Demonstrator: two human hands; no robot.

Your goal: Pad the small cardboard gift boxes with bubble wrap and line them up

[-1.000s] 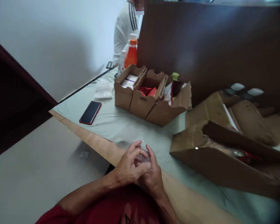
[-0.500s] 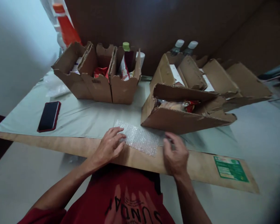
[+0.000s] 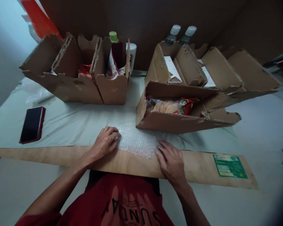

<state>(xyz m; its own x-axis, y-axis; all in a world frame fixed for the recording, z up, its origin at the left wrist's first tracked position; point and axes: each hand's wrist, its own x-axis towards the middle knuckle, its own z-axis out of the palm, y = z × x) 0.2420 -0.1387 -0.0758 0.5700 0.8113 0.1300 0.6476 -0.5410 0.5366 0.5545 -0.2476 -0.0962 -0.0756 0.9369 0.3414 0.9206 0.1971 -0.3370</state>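
A clear sheet of bubble wrap (image 3: 135, 141) lies flat at the near edge of the table. My left hand (image 3: 103, 144) rests on its left end, fingers flat and a little apart. My right hand (image 3: 171, 160) lies palm down at its right end, fingers stretched out and touching the sheet's edge. Neither hand holds anything. Just beyond the sheet stands an open cardboard box (image 3: 179, 121) with a packet of food (image 3: 172, 106) inside.
A row of open cardboard boxes (image 3: 73, 84) with red packets and a green-capped bottle (image 3: 113, 37) stands at the back left. More boxes (image 3: 217, 72) and two white-capped bottles (image 3: 180, 33) are at the back right. A dark phone (image 3: 33, 124) lies left. A green label (image 3: 230, 165) marks the table edge.
My hands, first together holding something clear, have parted and spread the bubble wrap flat. My right hand has come down onto its right end. The view has swung right and downward.
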